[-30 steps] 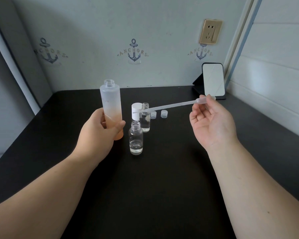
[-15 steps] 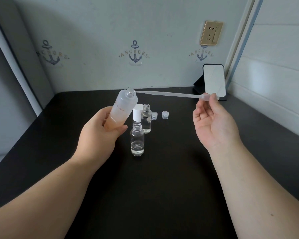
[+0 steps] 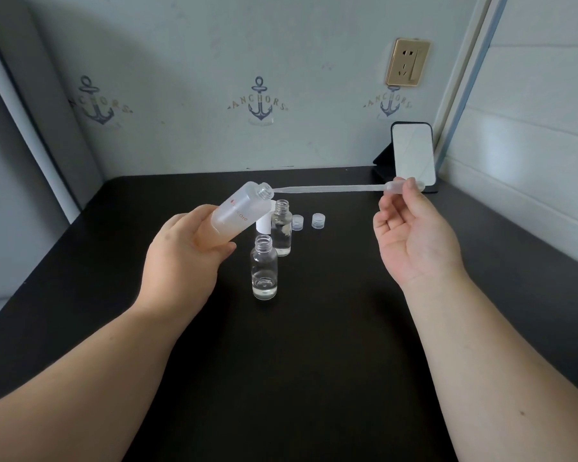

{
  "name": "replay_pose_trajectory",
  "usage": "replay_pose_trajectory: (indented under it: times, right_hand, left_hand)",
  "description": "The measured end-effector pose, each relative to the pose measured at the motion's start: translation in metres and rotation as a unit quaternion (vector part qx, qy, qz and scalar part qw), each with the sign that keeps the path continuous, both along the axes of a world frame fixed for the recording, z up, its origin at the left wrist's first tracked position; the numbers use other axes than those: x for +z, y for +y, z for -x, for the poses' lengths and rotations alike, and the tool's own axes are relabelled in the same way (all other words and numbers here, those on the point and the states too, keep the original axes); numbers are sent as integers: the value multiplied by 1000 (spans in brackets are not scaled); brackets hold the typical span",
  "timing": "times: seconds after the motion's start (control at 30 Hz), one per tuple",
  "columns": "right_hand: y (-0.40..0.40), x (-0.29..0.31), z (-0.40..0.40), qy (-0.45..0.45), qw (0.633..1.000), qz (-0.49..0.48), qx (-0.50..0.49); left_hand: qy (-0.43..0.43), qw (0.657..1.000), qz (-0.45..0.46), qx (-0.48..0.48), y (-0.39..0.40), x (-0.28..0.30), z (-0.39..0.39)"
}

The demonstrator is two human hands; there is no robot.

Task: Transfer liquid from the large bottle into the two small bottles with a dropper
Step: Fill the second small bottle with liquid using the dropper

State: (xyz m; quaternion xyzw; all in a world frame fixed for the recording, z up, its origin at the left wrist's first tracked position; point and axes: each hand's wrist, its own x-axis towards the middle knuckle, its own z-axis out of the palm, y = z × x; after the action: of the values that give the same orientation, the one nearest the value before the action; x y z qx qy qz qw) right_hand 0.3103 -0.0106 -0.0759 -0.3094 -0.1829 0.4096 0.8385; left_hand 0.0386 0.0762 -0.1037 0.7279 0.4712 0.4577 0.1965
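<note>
My left hand (image 3: 184, 258) grips the large frosted bottle (image 3: 237, 215), peach at its base, tilted with its open mouth up and to the right. My right hand (image 3: 411, 235) pinches the bulb of a clear plastic dropper (image 3: 334, 188), which lies almost level with its tip at the bottle's mouth. Two small clear glass bottles stand uncapped on the black table: the near one (image 3: 264, 271) holds a little clear liquid, the far one (image 3: 282, 228) stands behind it.
The large bottle's white cap (image 3: 264, 225) stands behind the small bottles. Two small clear caps (image 3: 297, 223) (image 3: 318, 221) lie to their right. A phone on a stand (image 3: 412, 155) leans at the back right corner. Walls close in the black table (image 3: 314, 361) at back and right.
My left hand has lifted the large bottle off the table and tilted it to the right. The dropper has risen from the far small bottle to the large bottle's mouth.
</note>
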Motion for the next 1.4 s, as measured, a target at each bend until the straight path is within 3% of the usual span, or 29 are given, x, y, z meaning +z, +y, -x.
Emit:
replay_pose_trajectory:
  times: [0.27, 0.8, 1.4]
  right_hand:
    - [0, 0, 2, -101, 995, 10, 18]
    - [-3, 2, 26, -218, 972, 26, 83]
    - [-1, 1, 28, -242, 962, 54, 117]
  left_hand:
    - [41, 998, -37, -8, 1, -2, 0]
    - [72, 995, -60, -17, 4, -8, -4]
    - [84, 994, -67, -11, 5, -8, -5]
